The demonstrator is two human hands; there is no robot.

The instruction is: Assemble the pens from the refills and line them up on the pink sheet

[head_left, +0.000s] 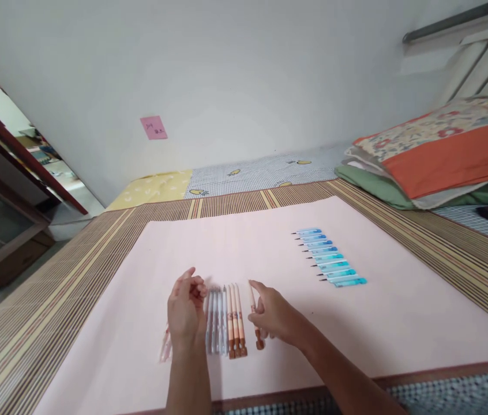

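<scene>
A pale pink sheet (400,323) lies on a striped mat. On it, near me, a row of pens (225,320) lies side by side: several clear bluish ones on the left, three orange ones on the right. My left hand (186,314) hovers over the row's left end with fingers curled, partly hiding a pale pen under it. My right hand (272,317) pinches one orange pen (256,323) just right of the row. Farther right lies a slanted row of blue pens (330,257).
The striped mat (75,271) covers a bed against a white wall with a pink note (153,127). Folded bedding and an orange-patterned pillow (438,153) sit at the right. A dark wooden frame (6,155) stands at the left.
</scene>
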